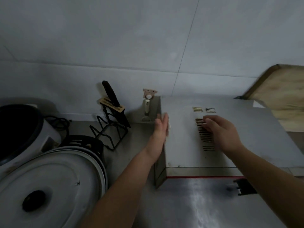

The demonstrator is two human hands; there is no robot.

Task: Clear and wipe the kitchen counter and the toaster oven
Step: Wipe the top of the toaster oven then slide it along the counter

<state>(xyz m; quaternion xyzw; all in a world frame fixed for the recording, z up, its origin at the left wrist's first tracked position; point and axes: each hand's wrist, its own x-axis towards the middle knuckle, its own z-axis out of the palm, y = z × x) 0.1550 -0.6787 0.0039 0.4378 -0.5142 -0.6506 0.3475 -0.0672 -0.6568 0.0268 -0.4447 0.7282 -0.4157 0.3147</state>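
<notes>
Counter (131, 145): left hand (160, 132) flat against toaster oven (230, 137) side.

Knife rack (109, 122) left of toaster oven (230, 137); pot lid (54, 186) front-left; cutting board (283, 96) behind-right.

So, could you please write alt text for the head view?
A person's left hand presses flat against the toaster oven side while the right hand rests on its top vents. A knife rack and pot lid sit left.

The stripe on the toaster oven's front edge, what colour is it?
Red stripe, seen in the head view.
</notes>
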